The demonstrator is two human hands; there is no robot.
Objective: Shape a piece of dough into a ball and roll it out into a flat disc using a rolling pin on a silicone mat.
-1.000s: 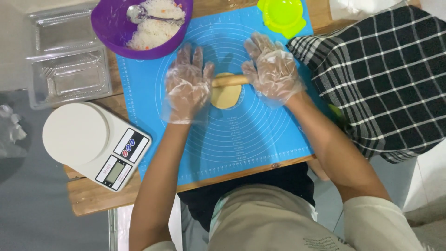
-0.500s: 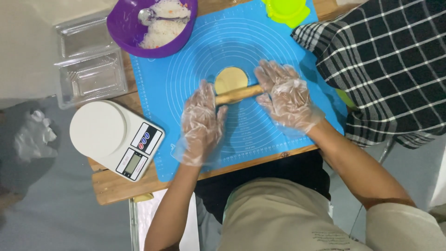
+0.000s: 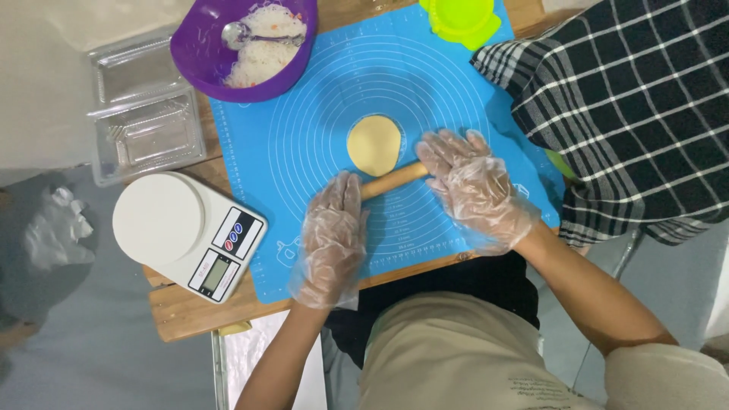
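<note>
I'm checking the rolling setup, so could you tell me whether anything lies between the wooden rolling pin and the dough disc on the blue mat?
Nothing visible does. The rolling pin, under the left hand and right hand, lies at the near edge of the dough disc, with only bare blue mat around them.

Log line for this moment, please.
left hand flat on rolling pin | right hand flat on pin | dough disc on blue mat

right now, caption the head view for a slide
Gloved left hand and right hand press a rolling pin just below a dough round on a blue mat.
</note>
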